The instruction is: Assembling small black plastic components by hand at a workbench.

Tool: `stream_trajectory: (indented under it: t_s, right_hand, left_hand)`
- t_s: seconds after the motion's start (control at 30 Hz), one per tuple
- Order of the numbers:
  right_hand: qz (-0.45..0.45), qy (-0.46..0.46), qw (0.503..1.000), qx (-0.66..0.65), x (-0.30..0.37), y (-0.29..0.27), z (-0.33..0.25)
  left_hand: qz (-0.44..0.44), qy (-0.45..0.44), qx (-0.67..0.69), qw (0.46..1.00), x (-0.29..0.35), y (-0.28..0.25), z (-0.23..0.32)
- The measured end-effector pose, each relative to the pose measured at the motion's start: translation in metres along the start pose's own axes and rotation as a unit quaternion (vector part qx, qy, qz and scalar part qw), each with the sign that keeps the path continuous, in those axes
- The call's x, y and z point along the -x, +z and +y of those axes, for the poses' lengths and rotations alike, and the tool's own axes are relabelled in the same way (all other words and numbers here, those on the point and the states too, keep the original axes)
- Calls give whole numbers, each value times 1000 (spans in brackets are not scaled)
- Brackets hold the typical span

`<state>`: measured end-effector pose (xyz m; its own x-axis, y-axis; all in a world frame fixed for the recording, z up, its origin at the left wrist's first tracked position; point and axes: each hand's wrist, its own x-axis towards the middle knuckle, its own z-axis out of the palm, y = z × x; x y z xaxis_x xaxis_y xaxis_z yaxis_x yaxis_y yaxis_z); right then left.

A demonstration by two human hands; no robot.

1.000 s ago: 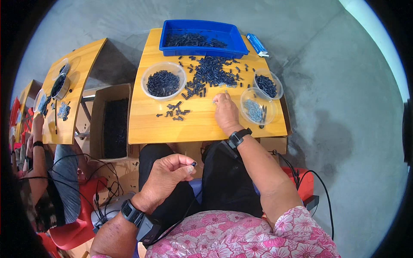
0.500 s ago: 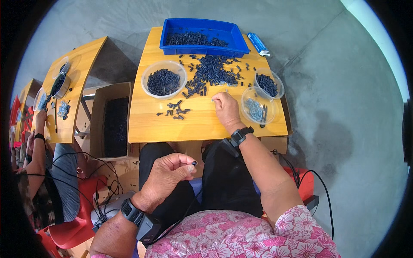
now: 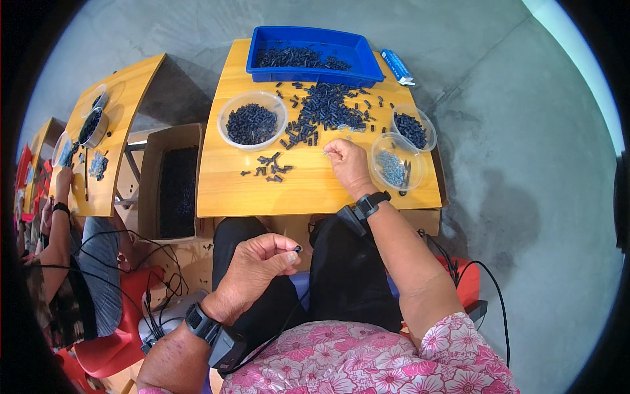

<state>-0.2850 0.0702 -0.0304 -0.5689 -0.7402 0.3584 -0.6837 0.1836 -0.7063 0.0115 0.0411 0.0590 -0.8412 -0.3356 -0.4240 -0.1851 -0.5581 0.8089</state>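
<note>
right hand [image 3: 351, 165] has shifted slightly rightward, fingers pinching a pale bit [image 3: 325, 153]; left hand [image 3: 252, 272] clamps a black piece [image 3: 298, 249], likely light, stiff: grip its sides.

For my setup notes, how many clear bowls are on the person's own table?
3: the left bowl, beside the black pile; the far right bowl, with black pieces; and the near right bowl, with small bluish pieces. None seems hidden.

It looks like an assembly workshop: beyond the right hand [image 3: 350, 165] are heaped black parts [image 3: 328, 105] and a blue tray [image 3: 295, 76]; far left of it, a co-worker's table [image 3: 134, 82].
</note>
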Motion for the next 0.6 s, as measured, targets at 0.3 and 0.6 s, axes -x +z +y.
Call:
stream_trajectory:
  t_s: [0.3,0.6]
  right_hand:
    - [0,-16,1000,4,2,-1,-1]
    - [-40,30,992,-117,5,3,-17]
  left_hand:
    - [-3,-3,0,1000,-2,-2,0]
    - [41,-27,82,995,-19,-8,7]
